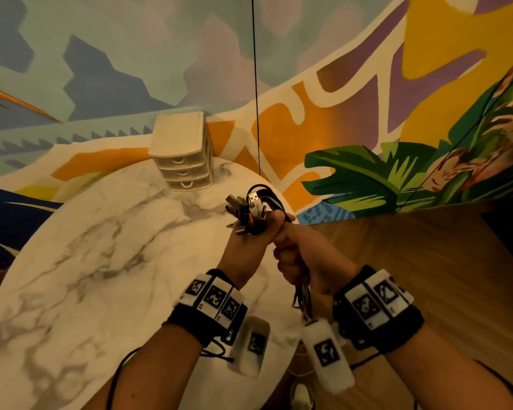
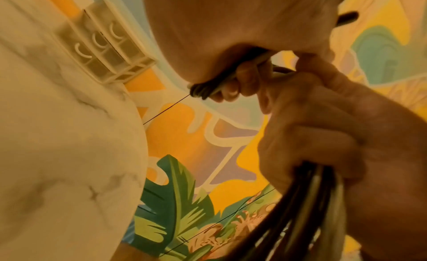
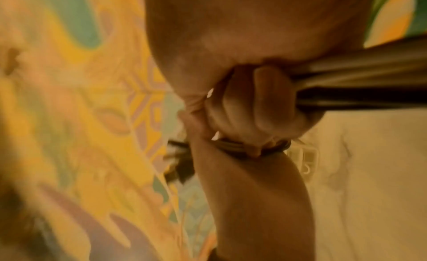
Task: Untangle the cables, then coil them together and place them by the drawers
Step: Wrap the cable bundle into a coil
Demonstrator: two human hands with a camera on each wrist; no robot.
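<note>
A bundle of dark and pale cables (image 1: 256,213) is held in the air over the right rim of the marble table (image 1: 101,261). My left hand (image 1: 248,245) grips the bundle just below its loose USB plugs. My right hand (image 1: 295,251) grips the same bundle right beside it, and the strands hang down from that fist (image 1: 304,300). In the left wrist view my left fingers (image 2: 227,89) curl round the cables (image 2: 205,87), and the right hand (image 2: 323,129) holds the trailing strands (image 2: 312,210). The right wrist view shows right fingers (image 3: 256,104) wrapped on the cables (image 3: 360,82).
A small cream drawer unit (image 1: 181,156) with three drawers stands at the table's far edge against the painted wall. A thin black cord (image 1: 255,84) hangs down the wall behind the table. A wooden surface (image 1: 427,261) lies to the right.
</note>
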